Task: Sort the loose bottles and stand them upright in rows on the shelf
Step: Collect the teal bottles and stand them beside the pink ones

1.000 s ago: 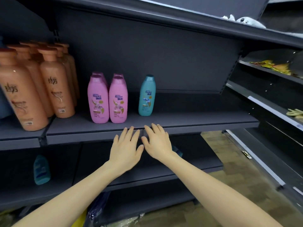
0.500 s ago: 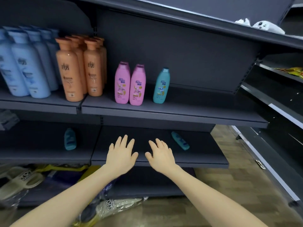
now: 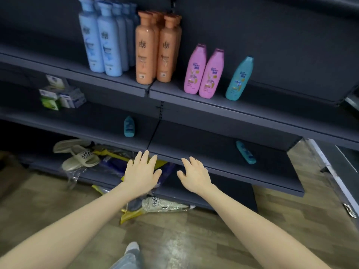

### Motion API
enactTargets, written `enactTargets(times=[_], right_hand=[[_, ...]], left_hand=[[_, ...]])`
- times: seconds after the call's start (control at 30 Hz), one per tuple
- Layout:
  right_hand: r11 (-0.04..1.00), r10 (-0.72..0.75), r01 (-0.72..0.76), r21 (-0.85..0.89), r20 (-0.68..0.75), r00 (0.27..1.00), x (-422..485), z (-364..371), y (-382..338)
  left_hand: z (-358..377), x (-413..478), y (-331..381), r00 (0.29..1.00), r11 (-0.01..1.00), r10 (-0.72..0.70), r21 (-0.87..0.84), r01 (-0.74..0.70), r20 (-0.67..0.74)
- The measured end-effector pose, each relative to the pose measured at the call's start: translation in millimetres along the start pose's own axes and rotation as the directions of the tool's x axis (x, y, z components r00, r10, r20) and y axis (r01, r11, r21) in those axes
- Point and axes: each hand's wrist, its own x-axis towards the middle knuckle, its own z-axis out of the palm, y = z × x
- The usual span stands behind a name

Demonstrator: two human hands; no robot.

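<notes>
Left hand (image 3: 140, 174), right hand (image 3: 194, 176) spread, empty, before middle shelf (image 3: 194, 140) bearing two lying teal bottles (image 3: 245, 152); beneath, slipper (image 3: 83, 158) perhaps marked "TOY".

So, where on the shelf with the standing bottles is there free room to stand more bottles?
Free: the stretch right of the upright teal bottle, up to the right end of the shelf; also a narrow gap between it and the pink bottles. Crowded: the left part, where blue bottles and orange bottles stand packed in rows.
</notes>
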Motion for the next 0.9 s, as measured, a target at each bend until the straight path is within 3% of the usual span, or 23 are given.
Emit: enactTargets(times=[0.3, 0.6, 0.9], right_hand=[[0.997, -0.076, 0.076, 0.007, 0.118, 0.99, 65.0, 27.4, -76.3], [0.98, 0.014, -0.061, 0.189, 0.239, 0.971, 167.6, 61.7, -143.3], [0.954, 0.111, -0.182, 0.238, 0.286, 0.952, 255.8, 100.8, -163.5]], left_hand=[[9.0, 18.9, -94.2, 0.984, 0.986, -0.164, -0.03, 0.166, 0.07], [18.8, 91.9, -194.0, 0.957, 0.963, -0.251, -0.057, 0.262, 0.146], [54.9, 181.5, -227.2, 0.947, 0.962, -0.217, -0.112, 0.249, 0.237]])
